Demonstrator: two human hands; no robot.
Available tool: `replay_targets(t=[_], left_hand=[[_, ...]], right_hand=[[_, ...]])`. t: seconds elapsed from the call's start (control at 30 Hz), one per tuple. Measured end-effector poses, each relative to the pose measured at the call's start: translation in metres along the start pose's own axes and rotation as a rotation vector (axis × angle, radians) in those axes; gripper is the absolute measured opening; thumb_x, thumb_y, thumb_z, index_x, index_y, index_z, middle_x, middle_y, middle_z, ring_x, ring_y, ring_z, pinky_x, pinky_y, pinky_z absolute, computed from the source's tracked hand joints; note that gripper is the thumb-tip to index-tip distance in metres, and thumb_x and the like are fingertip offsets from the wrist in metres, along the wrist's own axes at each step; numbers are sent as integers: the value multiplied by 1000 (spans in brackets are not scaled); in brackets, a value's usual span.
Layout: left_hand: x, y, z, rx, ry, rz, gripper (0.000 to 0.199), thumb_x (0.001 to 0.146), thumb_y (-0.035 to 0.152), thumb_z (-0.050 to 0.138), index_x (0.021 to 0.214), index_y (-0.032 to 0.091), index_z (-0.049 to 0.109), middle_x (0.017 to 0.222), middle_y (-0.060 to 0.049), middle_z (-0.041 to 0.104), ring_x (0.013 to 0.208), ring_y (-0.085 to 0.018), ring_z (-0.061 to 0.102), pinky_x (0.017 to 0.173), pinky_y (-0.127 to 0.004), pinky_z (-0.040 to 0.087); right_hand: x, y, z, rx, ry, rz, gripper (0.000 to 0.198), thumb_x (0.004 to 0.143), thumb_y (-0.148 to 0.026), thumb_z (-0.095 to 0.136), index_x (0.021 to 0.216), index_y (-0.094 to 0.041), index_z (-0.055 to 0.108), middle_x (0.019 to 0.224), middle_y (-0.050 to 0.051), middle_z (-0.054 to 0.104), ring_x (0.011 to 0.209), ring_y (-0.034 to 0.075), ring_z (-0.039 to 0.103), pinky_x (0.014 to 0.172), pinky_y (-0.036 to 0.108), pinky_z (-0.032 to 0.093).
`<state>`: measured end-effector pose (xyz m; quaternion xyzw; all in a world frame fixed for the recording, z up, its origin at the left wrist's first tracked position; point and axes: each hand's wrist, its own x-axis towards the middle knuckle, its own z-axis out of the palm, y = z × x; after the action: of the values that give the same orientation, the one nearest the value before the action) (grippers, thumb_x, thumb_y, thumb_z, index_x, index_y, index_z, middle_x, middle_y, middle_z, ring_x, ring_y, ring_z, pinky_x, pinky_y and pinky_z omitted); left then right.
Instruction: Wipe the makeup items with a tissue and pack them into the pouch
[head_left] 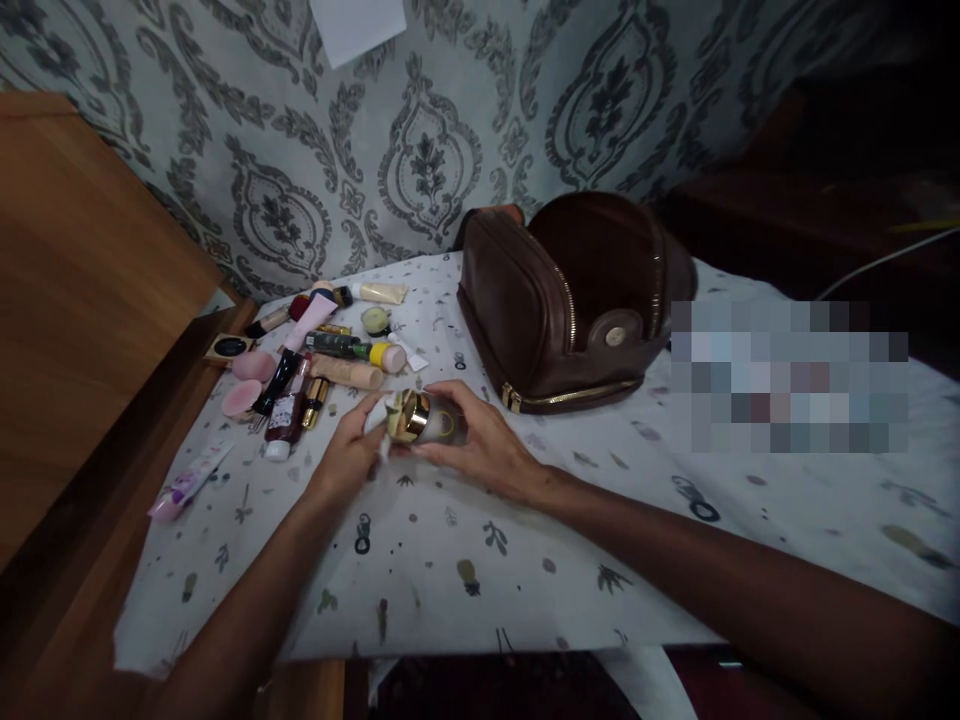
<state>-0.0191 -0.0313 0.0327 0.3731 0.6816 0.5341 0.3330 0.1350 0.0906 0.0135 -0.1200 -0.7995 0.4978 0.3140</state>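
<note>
My right hand (491, 445) is wrapped round a perfume bottle (444, 424) with a frosted body and a shiny gold collar and cap. The bottle lies tilted on its side, its cap pointing left. A crumpled white tissue (377, 416) is pinched in my left hand (351, 432), pressed against the cap end. Left of my hands, a cluster of cosmetics includes a beige tube (346, 372), a dark red bottle with a white cap (283, 420) and a small black-and-gold bottle (315, 403).
A brown leather bag (525, 300) with gold zips stands unzipped behind my right hand. A lilac tube (187, 485) lies near the left edge of the patterned white cloth (420, 590). Wooden furniture (90, 300) borders the left; a patterned curtain (427, 150) hangs behind.
</note>
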Motion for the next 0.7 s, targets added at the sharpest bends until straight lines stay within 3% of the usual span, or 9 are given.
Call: replay_targets(t=[0.1,0.17,0.33,0.7], left_hand=[[-3,7,5,65,-64,89,44,80,36,69,120,18,61,92,-2,67,78,-16,60,65,-22,47],[-4,9,7,83,-77,104,42,80,39,69,115,16,62,91,-3,67,85,-18,61,72,-24,49],[-7,4,9,27,-164,-42,41,83,53,63,98,14,61,72,1,59,57,-12,54,54,-23,47],[-17,13,12,432,-158,173,37,94,49,46,75,17,52,63,3,46,59,-11,42,55,-23,33]], right_hand=[[2,2,0,-27,62,-6,54,73,-29,80,116,-21,50,113,6,63,105,24,62,91,41,50],[2,4,1,-76,88,-39,53,72,-28,80,116,-22,50,113,7,62,104,25,61,90,42,50],[0,7,0,-229,142,-126,58,72,-30,80,121,-22,49,116,10,58,109,28,57,94,47,48],[0,5,-12,-505,96,-79,64,72,-51,80,123,-23,54,108,10,55,105,31,56,88,47,52]])
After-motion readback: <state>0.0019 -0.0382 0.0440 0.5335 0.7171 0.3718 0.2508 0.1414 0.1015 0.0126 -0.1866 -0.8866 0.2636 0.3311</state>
